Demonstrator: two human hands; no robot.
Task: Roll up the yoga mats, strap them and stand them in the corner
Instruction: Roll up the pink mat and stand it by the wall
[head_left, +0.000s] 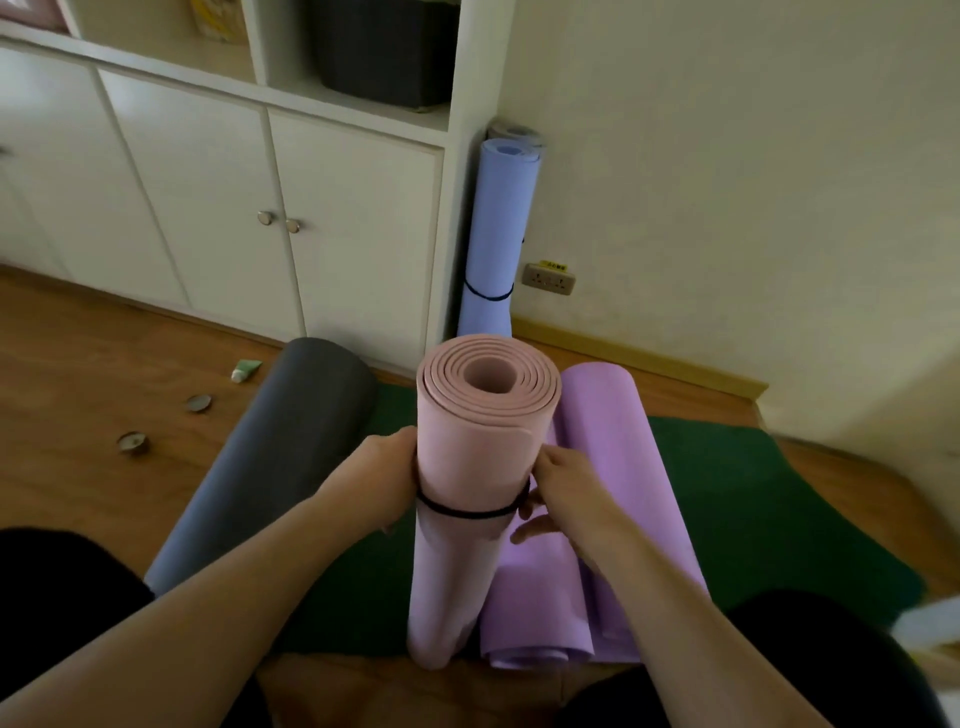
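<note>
Pink rolled mat (483, 467) standing upright at centre on the green mat (769, 519). Left hand (382, 480) gripping its 9 o'clock side, fingers wrapped behind. Right hand (558, 493) at 3 o'clock pinching the black strap (467, 512) that's circling the roll. Purple mat (597, 519) lying just beside at 3 o'clock, grey mat (275, 452) at 9. Blue strapped mat (493, 239) standing in the corner at 12.

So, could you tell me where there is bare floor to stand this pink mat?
Bare wood floor lies right of the blue mat, along the baseboard below the outlet. Left of the grey mat, a tube and small round items crowd it.
</note>
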